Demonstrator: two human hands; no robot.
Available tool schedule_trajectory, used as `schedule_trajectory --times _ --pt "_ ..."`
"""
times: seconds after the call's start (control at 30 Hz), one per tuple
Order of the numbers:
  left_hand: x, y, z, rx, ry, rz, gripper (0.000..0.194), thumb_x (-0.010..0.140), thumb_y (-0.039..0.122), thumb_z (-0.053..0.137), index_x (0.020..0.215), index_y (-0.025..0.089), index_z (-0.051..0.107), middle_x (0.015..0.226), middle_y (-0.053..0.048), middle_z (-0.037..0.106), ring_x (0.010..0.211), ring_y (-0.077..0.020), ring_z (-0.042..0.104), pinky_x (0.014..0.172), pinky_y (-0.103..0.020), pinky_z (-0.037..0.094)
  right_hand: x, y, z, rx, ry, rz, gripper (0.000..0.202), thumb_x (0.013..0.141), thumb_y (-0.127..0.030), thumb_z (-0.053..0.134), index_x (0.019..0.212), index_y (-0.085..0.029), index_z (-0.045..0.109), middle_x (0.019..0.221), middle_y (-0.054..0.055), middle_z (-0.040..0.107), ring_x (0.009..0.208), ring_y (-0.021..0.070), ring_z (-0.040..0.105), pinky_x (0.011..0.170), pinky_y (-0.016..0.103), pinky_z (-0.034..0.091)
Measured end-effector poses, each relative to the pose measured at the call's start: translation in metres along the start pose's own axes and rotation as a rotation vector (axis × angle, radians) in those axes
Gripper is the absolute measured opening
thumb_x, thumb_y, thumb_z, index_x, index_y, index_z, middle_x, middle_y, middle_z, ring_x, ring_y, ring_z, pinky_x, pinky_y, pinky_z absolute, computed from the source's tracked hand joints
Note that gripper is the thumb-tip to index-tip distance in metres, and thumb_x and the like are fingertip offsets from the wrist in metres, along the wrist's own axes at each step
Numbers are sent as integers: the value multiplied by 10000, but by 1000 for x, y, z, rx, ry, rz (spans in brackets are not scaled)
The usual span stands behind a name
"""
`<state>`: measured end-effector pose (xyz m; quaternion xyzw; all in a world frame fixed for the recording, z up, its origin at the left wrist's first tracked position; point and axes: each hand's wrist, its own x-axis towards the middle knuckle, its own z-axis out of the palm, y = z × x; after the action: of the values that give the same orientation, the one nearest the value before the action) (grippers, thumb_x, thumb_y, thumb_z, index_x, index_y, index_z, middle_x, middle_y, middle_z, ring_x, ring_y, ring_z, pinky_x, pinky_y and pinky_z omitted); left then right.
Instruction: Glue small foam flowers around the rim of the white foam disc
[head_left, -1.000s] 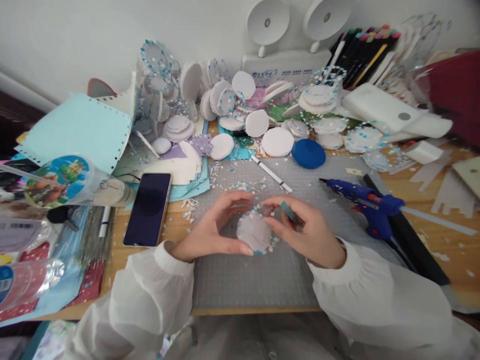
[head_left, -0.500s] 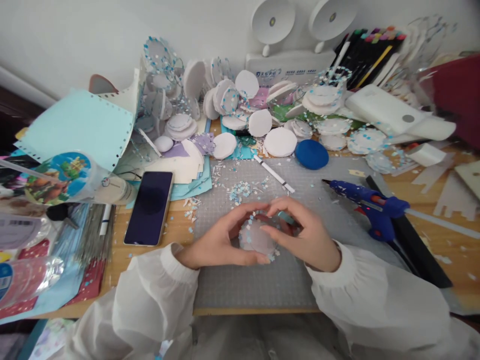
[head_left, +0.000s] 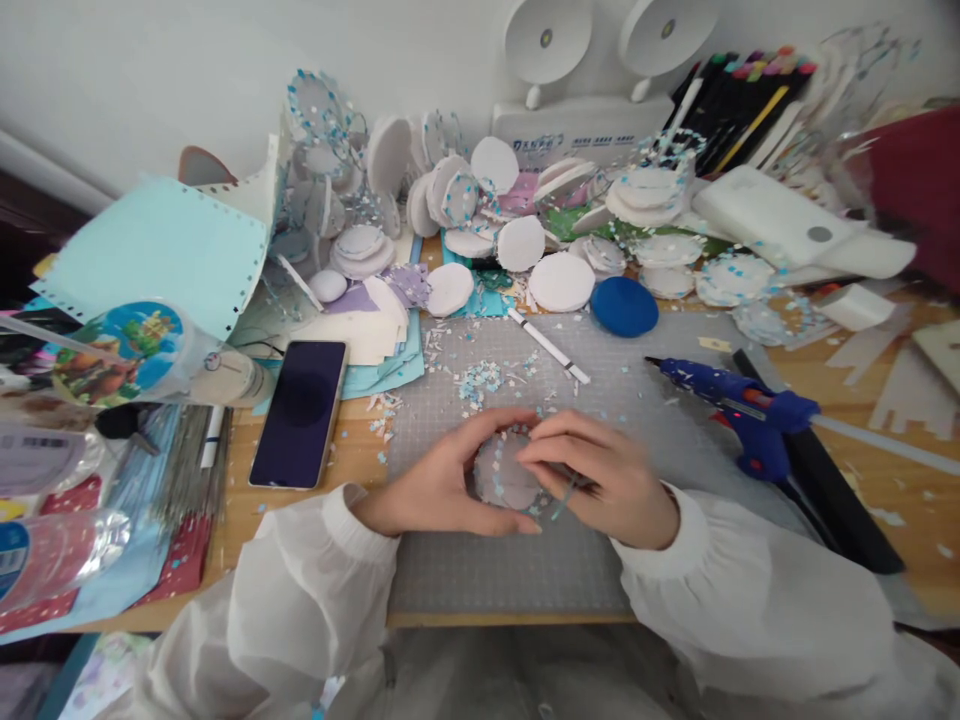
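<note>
A round white disc (head_left: 504,472), edged with small blue and white paper pieces, is above the grey cutting mat (head_left: 510,580). Curved around its left side, my left hand (head_left: 442,480) grips it between thumb and fingers. My right hand (head_left: 600,470) is closed at the disc's right edge, its fingertips over the rim and slightly blurred. A thin teal tool (head_left: 564,502), perhaps tweezers, sticks out under those fingers; most of it is hidden. Beyond the hands lies a scatter of tiny blue and white paper pieces (head_left: 480,382), with a white pen (head_left: 549,346) nearby.
A blue glue gun (head_left: 739,400) lies at right beside a black bar (head_left: 840,500). A phone (head_left: 298,415), a lidded cup (head_left: 142,350) and thin wires (head_left: 191,460) are at left. Several white discs (head_left: 561,282) and a blue round lid (head_left: 624,306) line the back.
My right hand has turned and its fingers have closed together over the disc's right rim. The teal tool has swung downward beneath them. My left hand keeps its grip on the disc.
</note>
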<state>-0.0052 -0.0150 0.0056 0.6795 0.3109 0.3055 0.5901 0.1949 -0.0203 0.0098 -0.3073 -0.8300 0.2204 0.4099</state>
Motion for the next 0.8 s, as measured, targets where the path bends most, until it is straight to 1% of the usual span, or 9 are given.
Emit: schedule_trajectory --times 0.07,0.17,0.27,0.4,0.57,0.67,0.8 --pt "0 0 0 23 -18 -21 835 587 300 845 1322 210 458 1338 -117 525 1251 -290 481 1082 -420 353 -1 1 0 -1 6 -11 169 834 -53 579 924 -179 645 881 52 634 802 113 623 706 218 517" --pt "-1 1 -1 35 -19 -17 775 592 316 837 1278 211 491 1271 -101 571 1182 -275 534 1049 -412 387 -3 2 0 -7 -1 -12 199 848 -60 554 951 -201 650 897 49 635 811 121 632 696 230 525" --pt "-1 1 -1 41 8 0 719 586 312 839 1225 215 524 1212 -77 599 1125 -255 563 1019 -392 412 -4 4 0 -33 -11 -2 250 839 -38 533 962 -222 649 906 45 634 797 127 635 674 240 526" --pt "-1 2 -1 22 39 -24 657 606 308 829 1191 209 547 1154 -70 621 1058 -230 587 953 -355 451 -3 4 0 -62 38 17 293 824 -18 516 946 -246 656 881 31 641 756 124 637 638 234 523" --pt "-1 3 -1 -8 78 -28 649 604 293 837 1186 190 569 1165 -86 626 1076 -230 583 952 -336 456 -3 2 -1 -90 86 29 283 830 -21 521 950 -239 655 880 36 640 732 116 632 622 228 514" --pt "-1 2 0 -22 64 -17 652 605 281 838 1195 192 573 1161 -82 639 1076 -229 594 964 -341 453 -4 2 -2 -107 81 6 268 833 -24 528 949 -229 654 892 38 643 699 100 623 600 211 504" --pt "0 1 0 -26 28 -4 631 608 261 834 1186 186 591 1146 -72 661 1071 -229 607 965 -338 456 -4 1 -2 -169 54 -68 257 844 -45 515 912 -241 667 857 19 664 630 82 596 543 193 471"
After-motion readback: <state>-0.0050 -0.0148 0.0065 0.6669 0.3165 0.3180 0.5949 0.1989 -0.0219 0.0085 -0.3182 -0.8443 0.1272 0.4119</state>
